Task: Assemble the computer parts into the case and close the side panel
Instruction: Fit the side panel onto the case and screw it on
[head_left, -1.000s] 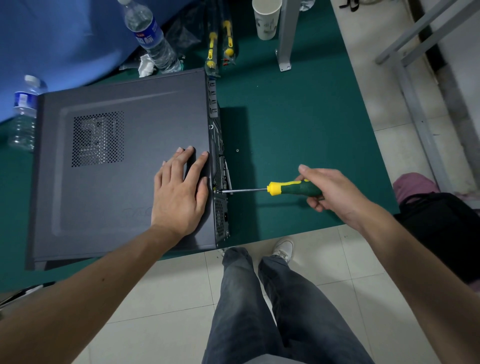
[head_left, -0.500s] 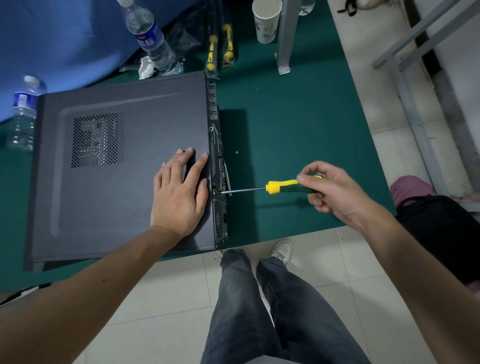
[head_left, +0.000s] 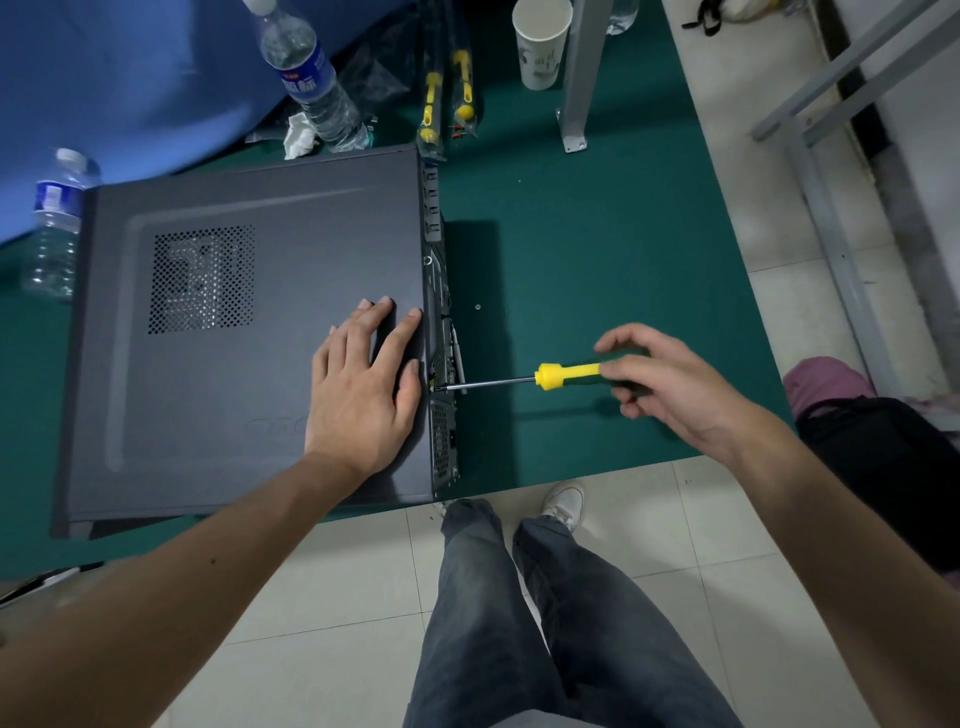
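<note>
Behind case (head_left: 249, 332): bottles (head_left: 311, 78), cup (head_left: 540, 44) | R hand (head_left: 670, 384) grips screwdriver (head_left: 566, 375)

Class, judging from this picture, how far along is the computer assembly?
Done: the side panel lies closed on the case. In hand: the left hand presses it flat while the right hand holds a screwdriver at the rear edge. Left: finishing that screw; others cannot be judged.

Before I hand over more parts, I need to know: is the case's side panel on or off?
On. The side panel covers the case's whole top face, the left hand flat on it.
</note>
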